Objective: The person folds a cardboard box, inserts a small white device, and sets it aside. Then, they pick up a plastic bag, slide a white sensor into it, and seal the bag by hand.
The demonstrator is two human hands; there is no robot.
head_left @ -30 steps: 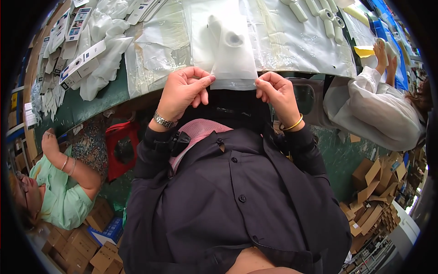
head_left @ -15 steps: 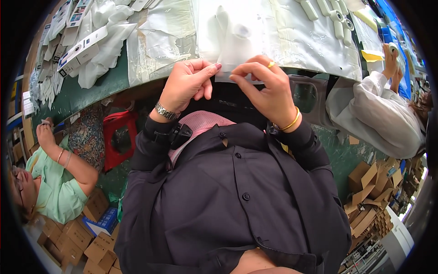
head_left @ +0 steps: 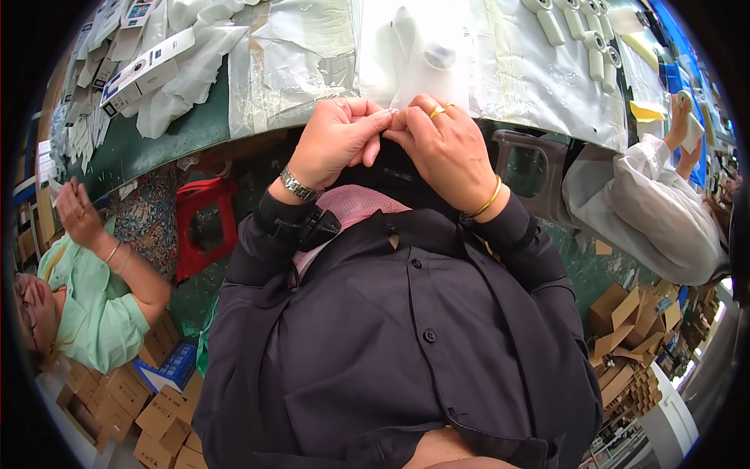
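Both hands meet at the near edge of the bench (head_left: 168, 141), fingertips pressed together. Left hand (head_left: 337, 141) fingers are pinched closed on the bottom edge of a frosted plastic pouch (head_left: 426, 55); right hand (head_left: 445, 148) fingers are pinched closed on that same edge, just beside the left ones, touching. The pouch lies flat on the bench, reaching away from the hands, with a white moulded part inside (shape blurred through the film). Left wrist has a metal watch (head_left: 299, 186), right wrist a gold bangle (head_left: 486, 205), and there is a ring on a right finger.

Left of the pouch: crumpled clear bags (head_left: 293, 59), then white wrapped pieces and a long printed box (head_left: 144, 66). Right of the pouch: a clear sheet with a row of white handle-shaped parts (head_left: 574, 23).

A person in a green top (head_left: 86, 313) sits well left of the pouch, one hand raised. A person in a white coat (head_left: 664, 211) works well to its right. Cardboard cartons (head_left: 133, 406) lie on the floor behind the green top.
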